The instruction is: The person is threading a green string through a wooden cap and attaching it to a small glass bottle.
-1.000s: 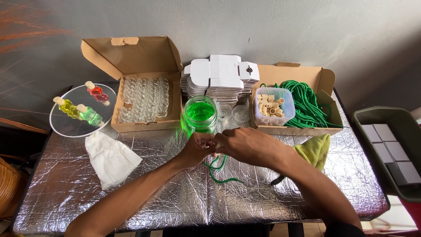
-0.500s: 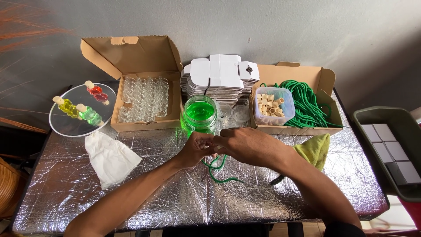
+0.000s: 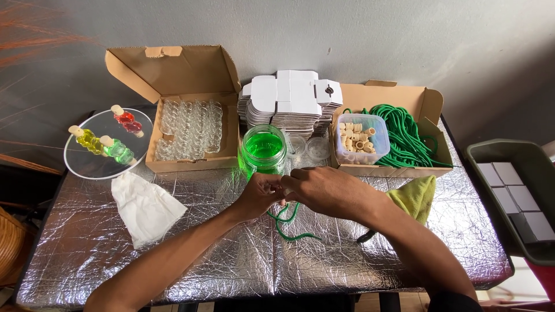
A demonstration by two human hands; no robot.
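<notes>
Thin green cord [image 3: 287, 222], looped, dangling onto foil.

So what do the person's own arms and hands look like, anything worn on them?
Both forearms are bare. The left hand and right hand show no gloves, and no rings or watch can be seen. Only a dark sleeve edge shows high on the right arm.

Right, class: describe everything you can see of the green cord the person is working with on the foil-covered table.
The green cord is a thin, round, bright green length, looking like braided or plastic string. Its upper part disappears between the left hand and right hand, which meet over it and pinch it. Below them it hangs in loose curves, and one end trails rightward, lying flat on the crinkled silver table cover. Whatever is attached where the fingers meet is hidden.
</notes>
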